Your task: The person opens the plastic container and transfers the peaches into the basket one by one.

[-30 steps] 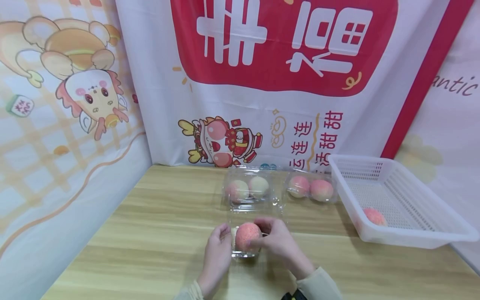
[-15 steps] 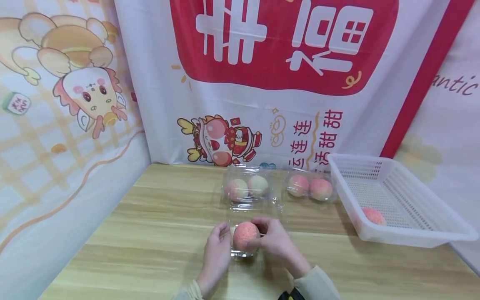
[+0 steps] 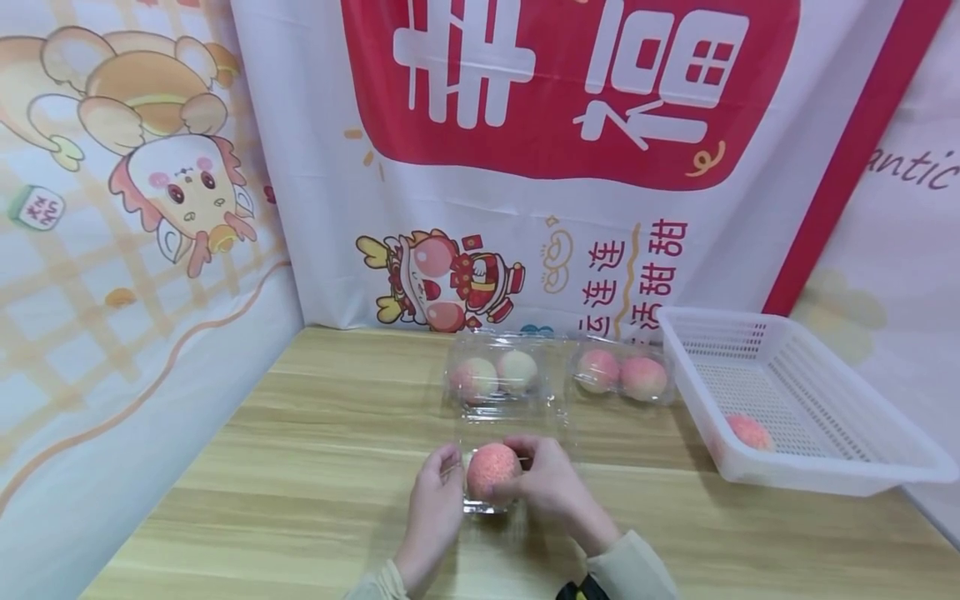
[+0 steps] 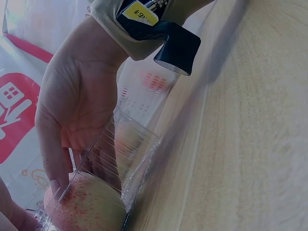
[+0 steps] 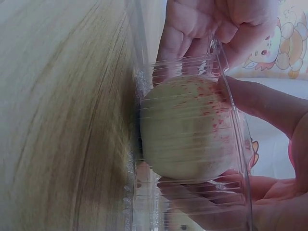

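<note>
A pink and cream peach (image 3: 492, 472) sits in the near part of a clear plastic clamshell box (image 3: 487, 507) on the table. My right hand (image 3: 551, 479) grips the peach from the right, thumb on the near side and fingers beyond it. In the right wrist view the peach (image 5: 187, 130) shows through the ribbed box wall, low in the box. My left hand (image 3: 437, 496) holds the box's left side; in the right wrist view its curled fingers (image 5: 192, 29) are at the box's corner. The left wrist view shows the right hand (image 4: 77, 106) reaching over the box rim onto the peach.
Behind stands another clear box (image 3: 487, 410) with two peaches (image 3: 476, 381). To its right, a third clear box holds two pinker peaches (image 3: 642, 380). A white plastic basket (image 3: 832, 479) at the right contains one peach (image 3: 748, 433). Printed cloth (image 3: 322, 208) hangs behind the wooden table (image 3: 300, 467).
The right hand and the peach have shifted very slightly left. My left hand stays at the box's side, and the other boxes and basket have not moved.
</note>
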`<state>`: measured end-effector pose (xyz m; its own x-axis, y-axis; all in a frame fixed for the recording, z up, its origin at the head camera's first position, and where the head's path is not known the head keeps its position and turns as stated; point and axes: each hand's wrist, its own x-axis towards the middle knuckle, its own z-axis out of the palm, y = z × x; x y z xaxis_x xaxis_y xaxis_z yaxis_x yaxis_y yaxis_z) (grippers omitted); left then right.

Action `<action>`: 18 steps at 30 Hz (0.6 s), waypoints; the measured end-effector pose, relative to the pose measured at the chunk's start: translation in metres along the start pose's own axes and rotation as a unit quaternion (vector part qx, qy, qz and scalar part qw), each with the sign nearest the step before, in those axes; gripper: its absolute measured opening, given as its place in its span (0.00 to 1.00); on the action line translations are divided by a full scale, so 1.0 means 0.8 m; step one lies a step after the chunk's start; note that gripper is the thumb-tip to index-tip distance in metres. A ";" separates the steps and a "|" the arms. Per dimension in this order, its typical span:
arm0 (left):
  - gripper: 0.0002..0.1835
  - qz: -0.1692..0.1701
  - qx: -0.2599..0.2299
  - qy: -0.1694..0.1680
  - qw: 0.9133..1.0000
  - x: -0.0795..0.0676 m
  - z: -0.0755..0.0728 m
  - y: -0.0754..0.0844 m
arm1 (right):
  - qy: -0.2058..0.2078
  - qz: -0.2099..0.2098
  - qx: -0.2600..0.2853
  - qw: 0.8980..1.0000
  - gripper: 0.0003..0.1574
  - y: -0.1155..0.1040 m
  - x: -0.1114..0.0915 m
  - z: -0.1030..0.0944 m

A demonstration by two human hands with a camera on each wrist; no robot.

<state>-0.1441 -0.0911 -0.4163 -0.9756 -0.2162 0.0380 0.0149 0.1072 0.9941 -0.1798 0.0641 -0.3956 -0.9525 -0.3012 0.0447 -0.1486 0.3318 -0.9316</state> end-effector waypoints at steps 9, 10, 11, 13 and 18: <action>0.24 -0.006 -0.002 -0.002 1.000 -0.002 0.001 -0.001 | 0.014 0.004 -0.010 1.000 0.37 0.003 0.001 0.003; 0.24 -0.007 -0.002 -0.002 1.000 -0.003 0.001 -0.001 | 0.015 0.002 -0.011 1.000 0.36 0.003 0.001 0.004; 0.24 -0.006 -0.003 -0.002 1.000 -0.003 0.001 -0.001 | 0.015 0.000 -0.013 1.000 0.35 0.004 0.001 0.004; 0.23 -0.005 -0.001 -0.001 1.000 -0.003 0.001 -0.001 | 0.018 -0.004 -0.015 1.000 0.34 0.003 0.001 0.004; 0.23 0.002 0.002 0.000 1.000 -0.002 0.001 -0.001 | 0.029 -0.006 -0.021 0.999 0.36 0.001 0.001 0.004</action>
<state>-0.1425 -0.0904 -0.4173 -0.9753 -0.2167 0.0417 0.0177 0.1115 0.9936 -0.1797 0.0618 -0.3977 -0.9643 -0.2534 0.0769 -0.1693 0.3667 -0.9148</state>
